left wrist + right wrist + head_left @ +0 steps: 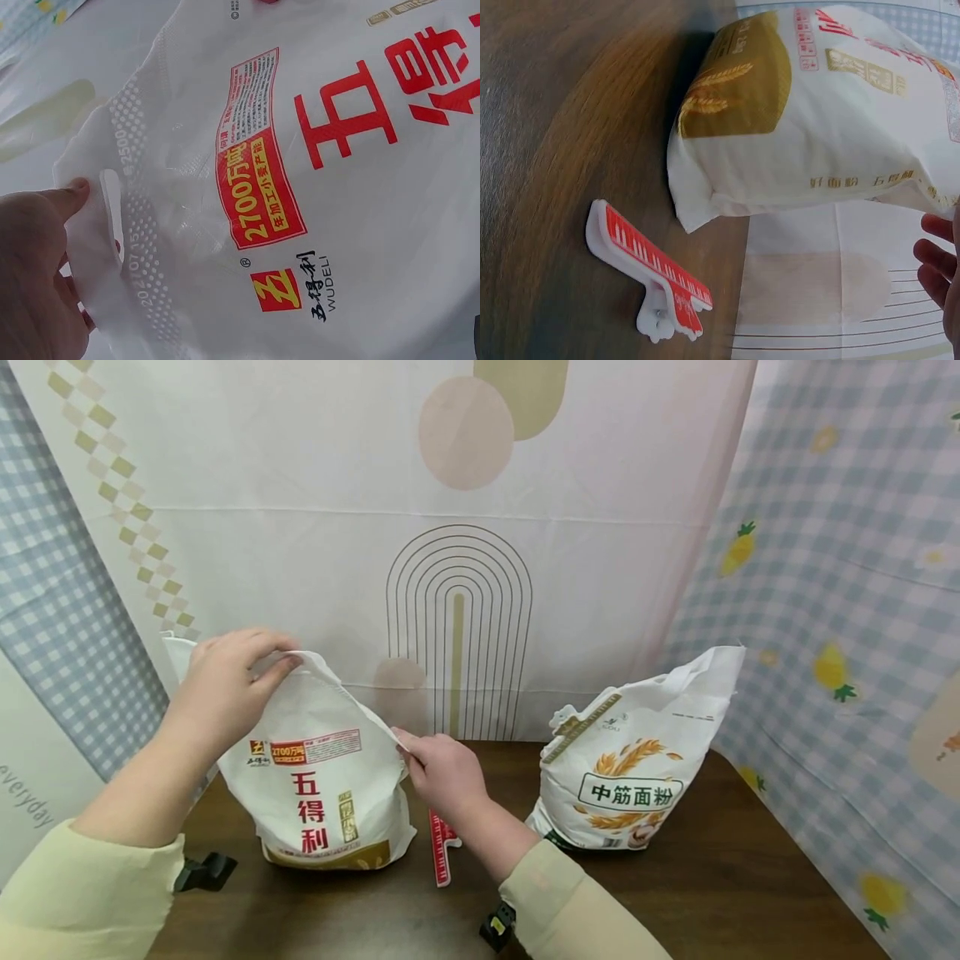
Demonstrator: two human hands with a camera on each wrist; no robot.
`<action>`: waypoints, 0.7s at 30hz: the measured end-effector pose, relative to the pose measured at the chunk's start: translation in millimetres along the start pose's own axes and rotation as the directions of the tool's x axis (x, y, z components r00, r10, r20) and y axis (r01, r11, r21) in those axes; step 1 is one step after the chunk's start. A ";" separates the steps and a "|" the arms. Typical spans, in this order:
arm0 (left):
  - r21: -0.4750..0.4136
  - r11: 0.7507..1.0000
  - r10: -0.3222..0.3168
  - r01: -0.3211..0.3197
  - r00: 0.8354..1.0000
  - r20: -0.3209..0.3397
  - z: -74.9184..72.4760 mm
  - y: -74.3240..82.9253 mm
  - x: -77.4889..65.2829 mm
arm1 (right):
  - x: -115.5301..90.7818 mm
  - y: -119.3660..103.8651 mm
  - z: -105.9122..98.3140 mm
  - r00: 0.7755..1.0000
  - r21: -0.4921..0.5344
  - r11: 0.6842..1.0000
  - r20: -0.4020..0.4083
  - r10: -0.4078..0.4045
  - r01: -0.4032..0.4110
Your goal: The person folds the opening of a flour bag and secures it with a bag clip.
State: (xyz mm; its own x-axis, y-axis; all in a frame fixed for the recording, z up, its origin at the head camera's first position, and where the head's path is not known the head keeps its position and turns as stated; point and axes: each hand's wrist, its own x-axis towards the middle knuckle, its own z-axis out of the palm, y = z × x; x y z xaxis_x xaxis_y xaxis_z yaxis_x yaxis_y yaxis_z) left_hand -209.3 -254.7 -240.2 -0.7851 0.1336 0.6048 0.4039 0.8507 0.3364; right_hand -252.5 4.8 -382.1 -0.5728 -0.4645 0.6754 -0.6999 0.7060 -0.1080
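- Nearest to us come two pale yellow sleeves, the left sleeve and the right sleeve, each with a small black device by its cuff.
- We see the left hand up at the top of the near-left flour bag; its fingers are bent and, with the thumb, pinch the top edge — in the left wrist view the thumb lies just beside the handle slot.
- The right hand has its thumb and fingers drawn together on the right end of that same edge, lower down, so the edge slopes from one hand to the other.
- We find this bag upright on the brown wooden table, left of the middle, its red lettering facing us.
- Just to its right we spot a red and white clip on the table, apart from the bag — the right forearm is close by it.
- Further right, well apart, stands a second flour bag, with a gold and white clip along its upper left edge.
- Behind everything we see a patterned curtain.
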 end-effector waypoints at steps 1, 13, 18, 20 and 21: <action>-0.001 1.000 0.001 -0.001 1.000 0.002 -0.1 -0.4 -0.5 | 0.2 -0.1 -0.4 1.000 0.013 1.000 0.006 0.002 -0.002; -0.005 0.999 -0.044 0.044 0.999 0.028 -1.5 19.0 8.0 | 2.8 -5.1 -6.6 0.966 0.463 0.851 0.187 0.180 -0.248; 0.079 0.996 -0.049 0.041 0.994 0.097 0.8 27.6 14.7 | 3.2 -6.5 -11.5 0.953 0.569 0.766 0.221 0.209 -0.300; 0.099 0.994 -0.055 0.043 0.990 0.127 1.4 29.2 15.7 | 3.5 -6.7 -12.7 0.951 0.592 0.744 0.220 0.218 -0.308; 0.107 0.993 -0.057 0.043 0.989 0.136 1.4 29.7 15.8 | 3.6 -6.6 -12.6 0.950 0.602 0.735 0.219 0.222 -0.311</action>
State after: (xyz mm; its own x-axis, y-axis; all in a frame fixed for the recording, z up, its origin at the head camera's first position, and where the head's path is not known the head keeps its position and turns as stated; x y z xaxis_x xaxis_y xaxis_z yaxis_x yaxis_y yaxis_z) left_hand -210.3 -226.6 -221.6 -0.8635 0.1523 0.4809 0.3170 0.9054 0.2825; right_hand -244.6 5.2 -369.8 -0.7933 -0.4016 0.4576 -0.5934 0.3415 -0.7289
